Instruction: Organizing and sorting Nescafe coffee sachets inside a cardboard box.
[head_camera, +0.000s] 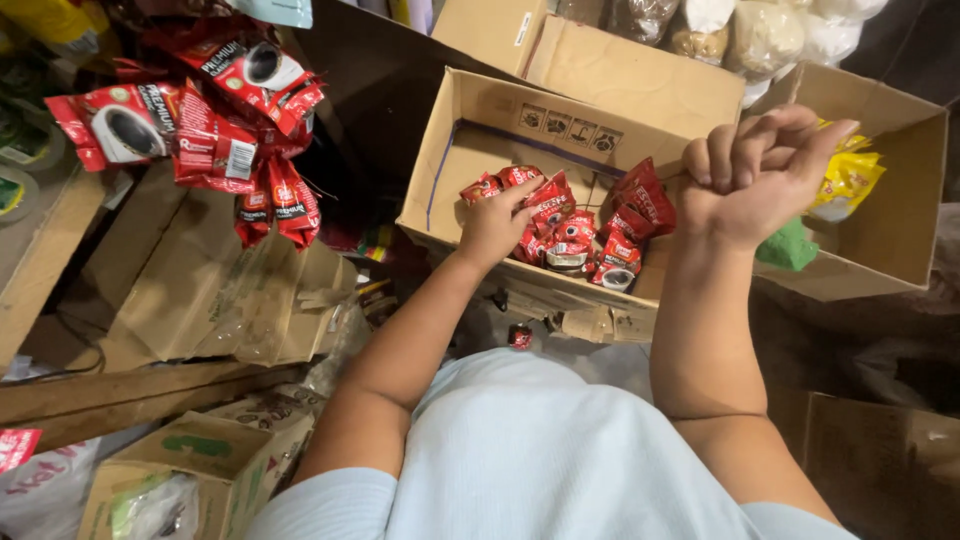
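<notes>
left hand (492, 228) is down in the open cardboard box (470, 150), fingers pinching at the pile of small red sachets (570, 235) heaped against its near wall, right hand (757, 175) hovers over the box's right edge, curled shut, nothing visible inside

Red sachets (575, 228) fill the open cardboard box (455, 160).

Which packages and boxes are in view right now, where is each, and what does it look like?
Red sachets: small shiny packets heaped in the open brown cardboard box, left hand on them.
Right hand: raised above that box's right edge, fingers curled.
Hanging sachet strips: upper left, red with cup pictures.
Yellow packets: in the right-hand carton.
Green-printed carton: bottom left.
</notes>
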